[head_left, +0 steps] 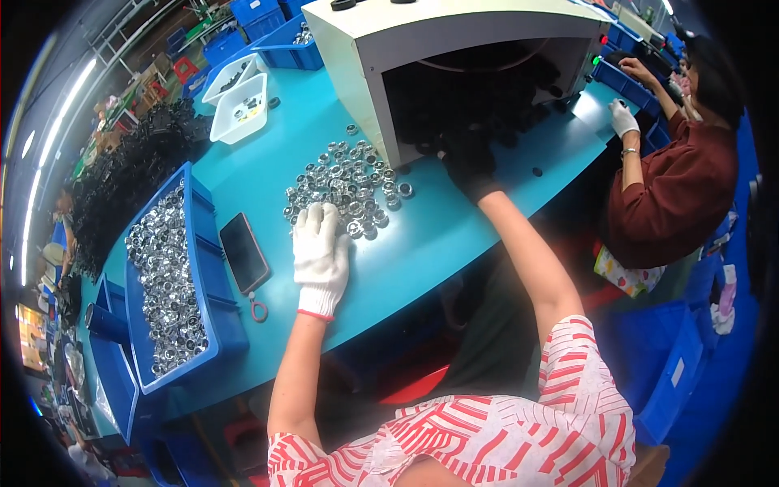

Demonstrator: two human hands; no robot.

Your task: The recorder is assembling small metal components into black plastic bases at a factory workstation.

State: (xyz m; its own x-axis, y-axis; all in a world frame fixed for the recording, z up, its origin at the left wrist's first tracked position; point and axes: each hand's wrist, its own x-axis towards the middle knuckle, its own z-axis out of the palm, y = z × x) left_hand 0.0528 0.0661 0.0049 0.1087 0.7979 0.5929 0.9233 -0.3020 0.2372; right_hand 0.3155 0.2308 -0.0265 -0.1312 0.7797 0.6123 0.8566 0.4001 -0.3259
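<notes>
Left hand (319, 252): fingers extended over loose rings (345, 172); leftward, blue bin (230, 325) of heaped rings (166, 284). Right hand (472, 166): grip indiscernible, at white housing (349, 81) of black parts (511, 118).

- Inside a factory, work spreads along a long teal workbench (430, 252)
- Small shiny parts (341, 178) heaped beside a pale boxy machine (345, 85) with red and green lights (597, 60)
- A blue bin (200, 243) filled with like pieces (166, 284), black parts (138, 154) piled beyond
- A co-worker (673, 195) in a white glove (623, 119) at the same workbench
- Strip lights (69, 105) above, more blue bins (284, 55) behind
</notes>
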